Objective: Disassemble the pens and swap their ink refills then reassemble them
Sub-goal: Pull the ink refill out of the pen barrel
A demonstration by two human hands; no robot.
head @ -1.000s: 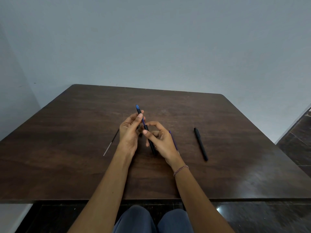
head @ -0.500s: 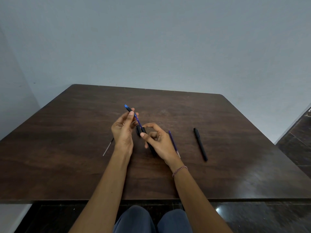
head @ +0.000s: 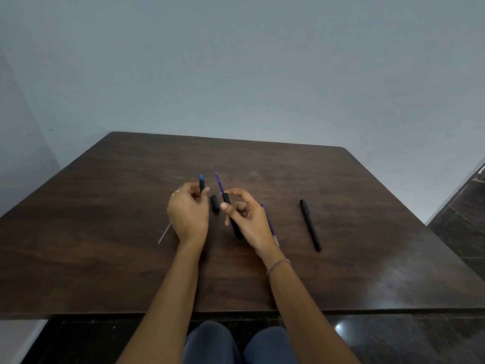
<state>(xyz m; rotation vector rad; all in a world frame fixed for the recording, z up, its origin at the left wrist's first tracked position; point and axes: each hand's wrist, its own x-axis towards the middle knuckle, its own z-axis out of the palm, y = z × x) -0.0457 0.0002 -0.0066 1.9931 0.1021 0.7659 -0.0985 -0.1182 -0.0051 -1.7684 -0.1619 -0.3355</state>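
Head view: pen apart at frame centre.
My left hand (head: 189, 214) fingers clamp the blue-tipped piece (head: 201, 183); my right hand (head: 246, 218) fingers clamp the barrel (head: 232, 219).

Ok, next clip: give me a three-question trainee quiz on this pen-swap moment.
1. True or false: the right hand holds a black barrel with a blue refill sticking out.
2. What does the left hand hold? A) blue-tipped pen piece B) a bracelet C) a whole capped pen
3. What lies alone on the table, right of both hands?

Key: 1 true; 2 A; 3 the black pen.
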